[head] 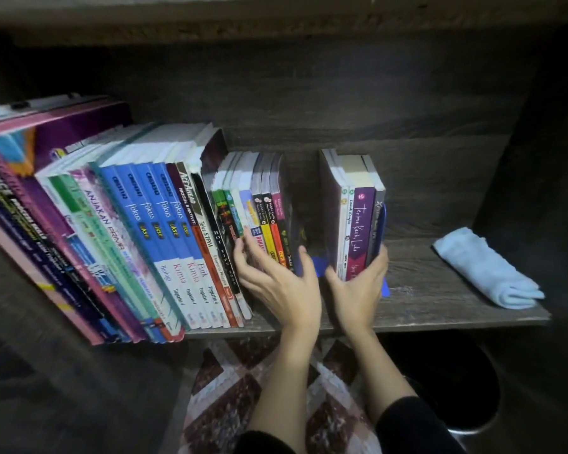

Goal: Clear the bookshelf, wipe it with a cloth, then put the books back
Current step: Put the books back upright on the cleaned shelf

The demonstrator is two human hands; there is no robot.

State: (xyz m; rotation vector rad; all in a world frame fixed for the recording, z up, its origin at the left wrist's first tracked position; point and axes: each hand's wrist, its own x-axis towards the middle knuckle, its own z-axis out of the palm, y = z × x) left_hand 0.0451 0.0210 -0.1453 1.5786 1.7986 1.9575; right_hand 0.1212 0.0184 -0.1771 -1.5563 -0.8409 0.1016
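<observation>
A small stack of books [358, 217] stands upright on the shelf [423, 290], gripped at its lower end by the right hand [358, 286], thumb on one side and fingers curled round the other. A blue bookend [383, 224] sits against the stack under those fingers. Across a gap from it, the left hand [276, 280] lies spread and flat against the spines of the row of books [266, 217], fingertips reaching into the gap, holding nothing. Beyond the left hand, taller books [145, 224] lean away. A folded pale cloth [482, 267] lies on the shelf well out from the right hand. A patterned rug [243, 388] shows below the wrists.

With the shelf nearly full and the cloth laid aside, this looks like the putting-back step. The next move would call for sliding the stack against the row while the left hand steadies it from tipping.
</observation>
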